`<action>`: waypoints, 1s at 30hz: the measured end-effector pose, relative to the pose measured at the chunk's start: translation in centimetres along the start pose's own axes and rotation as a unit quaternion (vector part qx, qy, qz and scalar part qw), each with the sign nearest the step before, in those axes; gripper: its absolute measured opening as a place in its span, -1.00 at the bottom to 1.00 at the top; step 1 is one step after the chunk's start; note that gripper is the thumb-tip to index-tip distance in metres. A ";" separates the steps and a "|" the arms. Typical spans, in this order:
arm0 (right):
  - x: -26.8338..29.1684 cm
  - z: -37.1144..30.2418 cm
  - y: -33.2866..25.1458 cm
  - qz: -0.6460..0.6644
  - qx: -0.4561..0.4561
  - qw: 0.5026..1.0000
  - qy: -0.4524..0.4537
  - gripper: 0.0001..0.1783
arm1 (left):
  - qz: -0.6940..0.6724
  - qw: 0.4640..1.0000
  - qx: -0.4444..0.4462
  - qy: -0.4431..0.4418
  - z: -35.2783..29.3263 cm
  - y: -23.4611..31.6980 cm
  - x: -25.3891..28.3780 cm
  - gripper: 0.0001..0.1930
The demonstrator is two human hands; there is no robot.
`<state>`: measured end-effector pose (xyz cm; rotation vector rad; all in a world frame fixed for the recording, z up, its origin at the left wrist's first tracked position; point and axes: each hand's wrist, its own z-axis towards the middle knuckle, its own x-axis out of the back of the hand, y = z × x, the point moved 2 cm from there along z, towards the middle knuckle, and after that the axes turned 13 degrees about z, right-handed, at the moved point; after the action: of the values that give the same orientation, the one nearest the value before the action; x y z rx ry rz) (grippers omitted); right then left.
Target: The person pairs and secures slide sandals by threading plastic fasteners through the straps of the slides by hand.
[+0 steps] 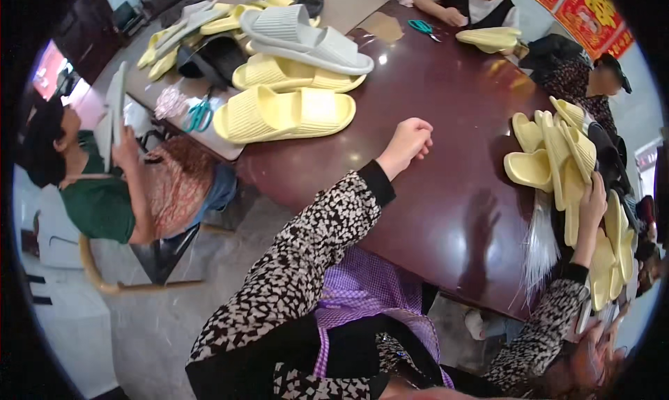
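My left hand (pixel 408 145) is held over the dark red table (pixel 425 212), its fingers curled closed and nothing showing in them. Out to the right, my right hand (pixel 593 199) reaches into a heap of yellow slippers; its fingers close at the edge of an upright yellow slipper (pixel 580 149), partly hidden behind it. Just below this heap, a bundle of fine white strands (pixel 541 243) hangs over the table's edge. Nearest to my left hand is a ribbed yellow slipper (pixel 286 116), lying in front of a stacked grey slipper (pixel 306 41).
Teal-handled scissors (pixel 198 116) lie by a pinkish bundle (pixel 171 102) at left; another pair of scissors (pixel 422 28) is at the far side. A person in green holds a grey slipper (pixel 111 118). Across the table, people sit by a yellow slipper (pixel 490 39).
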<state>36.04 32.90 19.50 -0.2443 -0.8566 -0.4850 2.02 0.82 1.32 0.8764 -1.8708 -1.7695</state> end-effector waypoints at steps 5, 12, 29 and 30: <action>-4.0 -4.1 -12.5 0.280 0.022 0.959 0.030 -0.64 | 0.152 0.958 -0.197 0.143 -2.1 1.3 1.5 -0.86; -8.9 -8.1 -24.3 0.459 0.016 0.888 -0.039 -0.71 | 0.520 0.679 -0.344 0.387 -10.9 6.2 16.0 -0.69; -11.9 -9.8 -25.3 0.521 0.032 0.851 -0.060 -0.79 | 0.523 0.735 -0.083 0.424 -9.2 6.1 25.5 -0.28; -11.7 -9.6 -25.3 0.539 0.012 0.841 -0.055 -0.79 | 0.424 0.804 -0.109 0.403 -9.5 5.7 24.0 -0.30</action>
<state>23.25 10.84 4.72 -0.6810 -0.7034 0.6066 -9.55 -22.63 5.06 0.4422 -1.1405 -0.8075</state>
